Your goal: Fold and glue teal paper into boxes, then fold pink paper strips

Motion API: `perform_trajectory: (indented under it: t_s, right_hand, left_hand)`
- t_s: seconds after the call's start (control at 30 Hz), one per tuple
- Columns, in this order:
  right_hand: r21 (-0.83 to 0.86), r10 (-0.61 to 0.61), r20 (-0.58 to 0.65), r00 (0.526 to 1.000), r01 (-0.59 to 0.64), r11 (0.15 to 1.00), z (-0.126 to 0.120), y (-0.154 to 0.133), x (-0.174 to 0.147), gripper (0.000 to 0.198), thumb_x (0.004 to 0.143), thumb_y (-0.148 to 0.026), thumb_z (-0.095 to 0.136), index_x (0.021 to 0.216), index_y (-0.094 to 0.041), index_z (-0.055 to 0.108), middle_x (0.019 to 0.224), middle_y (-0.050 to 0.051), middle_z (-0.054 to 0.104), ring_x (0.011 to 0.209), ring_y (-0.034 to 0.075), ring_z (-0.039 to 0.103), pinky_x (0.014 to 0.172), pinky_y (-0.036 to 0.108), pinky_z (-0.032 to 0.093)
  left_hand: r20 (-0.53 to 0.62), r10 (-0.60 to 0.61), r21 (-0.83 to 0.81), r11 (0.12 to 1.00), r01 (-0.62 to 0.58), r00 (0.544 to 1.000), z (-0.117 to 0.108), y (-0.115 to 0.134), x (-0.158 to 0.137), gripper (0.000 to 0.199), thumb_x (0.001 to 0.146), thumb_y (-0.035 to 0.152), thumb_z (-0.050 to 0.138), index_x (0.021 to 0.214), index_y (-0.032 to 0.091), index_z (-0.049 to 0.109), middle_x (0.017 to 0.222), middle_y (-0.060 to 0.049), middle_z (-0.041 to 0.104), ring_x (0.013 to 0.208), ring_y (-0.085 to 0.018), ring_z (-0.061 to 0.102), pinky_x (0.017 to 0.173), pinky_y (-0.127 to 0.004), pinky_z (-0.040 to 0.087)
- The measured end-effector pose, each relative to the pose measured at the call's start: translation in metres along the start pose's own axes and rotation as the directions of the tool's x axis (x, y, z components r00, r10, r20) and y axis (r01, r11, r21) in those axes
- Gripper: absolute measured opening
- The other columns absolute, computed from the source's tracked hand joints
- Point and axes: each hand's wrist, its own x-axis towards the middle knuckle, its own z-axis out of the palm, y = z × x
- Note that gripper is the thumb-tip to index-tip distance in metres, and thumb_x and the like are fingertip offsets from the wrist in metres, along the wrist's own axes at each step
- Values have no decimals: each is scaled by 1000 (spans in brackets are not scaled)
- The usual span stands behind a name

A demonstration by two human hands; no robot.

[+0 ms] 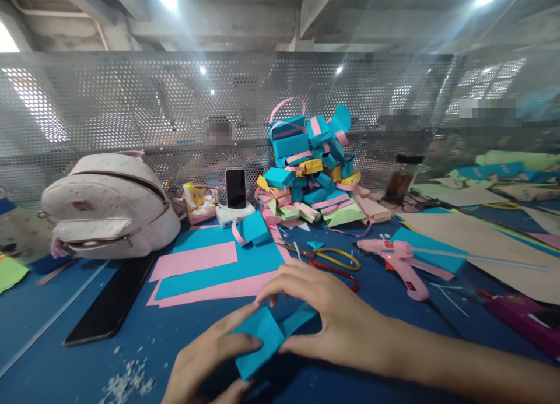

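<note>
Left hand (205, 354) holds the folded blue paper (270, 329) at near centre, thumb pressed on its face; the right hand (345, 311) arches over its right side, gripping it between fingertips and thumb. It looks only part shaped, a loose flap running right, so closing it is probably left to do. Farther off, left to right: flat pink sheets (196, 260) seemingly unused, a strapped blue box (257, 229), a pile of paper boxes (291, 146) apparently finished, scissors (311, 255) and glue gun (397, 252) lying free

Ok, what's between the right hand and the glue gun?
The scissors, handles toward the glue gun, lie between it and the right hand in the head view.
</note>
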Motion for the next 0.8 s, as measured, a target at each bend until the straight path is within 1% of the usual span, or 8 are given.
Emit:
perform_trajectory:
  t_s: [0.13, 0.3, 0.47, 0.53, 0.67, 0.8]
  right_hand:
    - [2, 1, 0, 1000, -1, 1000, 1, 1, 0, 42, 76, -24, 81, 113, -23, 62, 111, 2, 65, 105, 20, 55, 91, 33, 44]
    - [1, 5, 7, 1000, -5, 1000, 1, 0, 0, 41, 76, -23, 80, 113, -23, 63, 112, 2, 64, 106, 20, 55, 91, 33, 44]
    - [8, 6, 11, 1000, -6, 1000, 1, 1, 0, 42, 76, -23, 80, 114, -24, 63, 112, 3, 64, 107, 21, 56, 91, 34, 45]
    - [15, 1, 10, 1000, -1, 1000, 2, 1, 0, 41, 77, -24, 80, 114, -24, 62, 111, 3, 64, 106, 21, 56, 91, 34, 45]
    - [21, -11, -8, 1000, 11, 1000, 3, 1, 0, 43, 76, -21, 80, 115, -25, 62, 111, 2, 64, 106, 20, 56, 90, 33, 46]
    - [16, -2, 9, 1000, 2, 1000, 3, 1, 0, 43, 75, -20, 80, 114, -25, 62, 111, 3, 64, 106, 21, 56, 90, 33, 45]
  left_hand:
    - [-4, 4, 0, 1000, -4, 1000, 1, -1, 1, 35, 87, 18, 65, 123, 20, 61, 138, -14, 61, 122, -26, 62, 97, -32, 55]
    - [-11, 21, -1, 1000, -21, 1000, 1, 0, 0, 35, 88, 19, 65, 122, 20, 61, 138, -14, 61, 121, -25, 63, 96, -30, 55]
    - [1, 7, 5, 1000, -7, 1000, 0, 1, 0, 36, 87, 16, 65, 123, 20, 61, 138, -14, 61, 121, -26, 63, 97, -33, 55]
    - [-6, 1, 0, 1000, -1, 1000, 0, 1, 1, 36, 87, 17, 65, 123, 20, 61, 137, -14, 61, 120, -26, 64, 95, -33, 57]
    - [-15, 26, 8, 1000, -26, 1000, 1, 0, 4, 36, 87, 17, 64, 122, 20, 61, 136, -14, 62, 118, -25, 65, 93, -32, 57]
    - [-34, 31, 7, 1000, -31, 999, 0, 1, 4, 35, 86, 17, 65, 121, 19, 62, 134, -14, 64, 115, -25, 67, 92, -31, 58]
